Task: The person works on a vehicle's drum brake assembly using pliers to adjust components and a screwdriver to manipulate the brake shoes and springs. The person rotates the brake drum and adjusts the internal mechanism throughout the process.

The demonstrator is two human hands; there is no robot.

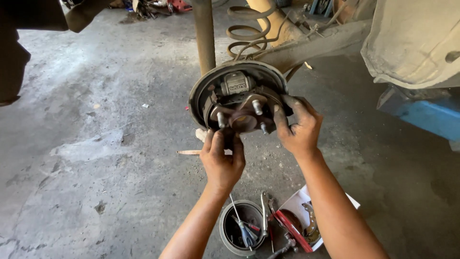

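I see the drum already off: the brake assembly [238, 101] sits bare on its backing plate, hub studs exposed, shoes mounted, above the middle of the floor [86, 158]. My left hand [222, 160] pinches at its lower edge; my right hand [299, 127] clasps the right shoe rim. A white open box [302, 204] lies at the floor's near edge beside a round tin [239, 229] of tools.
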